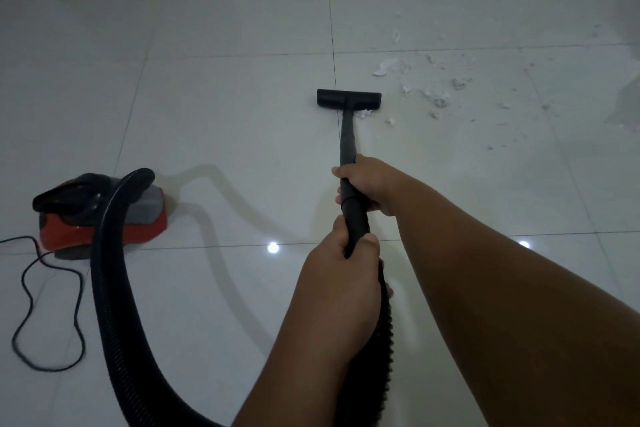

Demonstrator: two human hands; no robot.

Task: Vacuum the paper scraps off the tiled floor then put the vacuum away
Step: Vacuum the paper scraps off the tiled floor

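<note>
Head: left fingers (341, 232), right fingers (343, 173) curled round wand (347, 135).

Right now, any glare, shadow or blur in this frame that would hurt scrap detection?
Head view: dim, bluish light; two small glare spots on the glossy tiled floor; the hose throws a soft curved shadow; white paper scraps are low-contrast on pale tile; the power cord looks slightly blurred; grout lines bow slightly, wide-angle distortion.

No text, label, brand, number or sign can be read anywhere in view.
</note>
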